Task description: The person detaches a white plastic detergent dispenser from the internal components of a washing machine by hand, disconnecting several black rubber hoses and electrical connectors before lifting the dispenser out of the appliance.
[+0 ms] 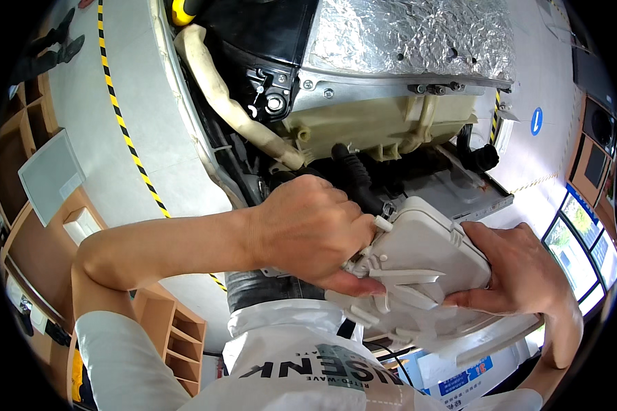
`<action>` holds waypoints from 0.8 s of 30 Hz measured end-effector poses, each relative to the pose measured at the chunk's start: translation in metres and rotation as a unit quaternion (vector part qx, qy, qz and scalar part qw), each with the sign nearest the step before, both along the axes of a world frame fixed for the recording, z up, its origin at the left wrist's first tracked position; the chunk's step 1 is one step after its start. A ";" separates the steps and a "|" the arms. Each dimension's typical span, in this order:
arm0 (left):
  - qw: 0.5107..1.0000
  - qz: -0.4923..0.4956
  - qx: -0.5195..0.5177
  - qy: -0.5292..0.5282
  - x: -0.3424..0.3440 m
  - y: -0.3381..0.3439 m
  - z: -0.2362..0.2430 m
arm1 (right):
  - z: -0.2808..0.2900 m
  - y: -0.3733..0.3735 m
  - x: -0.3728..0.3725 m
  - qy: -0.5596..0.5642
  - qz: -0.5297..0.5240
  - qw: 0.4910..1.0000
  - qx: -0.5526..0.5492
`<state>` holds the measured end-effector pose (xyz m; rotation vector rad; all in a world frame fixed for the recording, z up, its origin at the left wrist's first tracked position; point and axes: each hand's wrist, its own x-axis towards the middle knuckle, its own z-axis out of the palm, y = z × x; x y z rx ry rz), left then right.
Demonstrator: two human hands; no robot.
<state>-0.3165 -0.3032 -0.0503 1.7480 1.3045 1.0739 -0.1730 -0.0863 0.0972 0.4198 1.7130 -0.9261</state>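
Observation:
A white plastic detergent dispenser housing (pixel 425 246), with ribs and small pipe stubs, is held tilted in front of my body. My right hand (pixel 517 270) grips its right side, thumb across the near face and fingers over the far edge. My left hand (pixel 315 233) is closed at its left end, thumb pressed by the stubs; the curled fingertips are hidden. A black corrugated hose (pixel 353 168) with a metal clamp (pixel 389 209) runs from the machine to the housing's upper left corner. Behind stands an opened appliance with a pale plastic tub (pixel 363 123).
Silver foil sheeting (pixel 411 38) covers the machine's top right. A thick cream-wrapped hose (pixel 216 82) runs down its left side, and a black elbow hose (pixel 483 157) sticks out right. Wooden shelving (pixel 175 335) stands at lower left; a white-and-blue box (pixel 459 377) lies at lower right.

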 end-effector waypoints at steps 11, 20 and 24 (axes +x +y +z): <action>0.998 0.007 -0.068 -0.006 -0.005 0.002 0.004 | -0.014 0.018 0.003 0.008 -0.047 0.999 0.005; 0.992 -0.090 -0.074 -0.052 -0.021 0.010 -0.006 | -0.007 0.016 -0.004 0.019 -0.009 0.999 0.024; 0.987 -0.113 -0.089 -0.078 -0.023 0.009 -0.006 | 0.016 -0.007 -0.002 0.118 0.115 0.977 0.134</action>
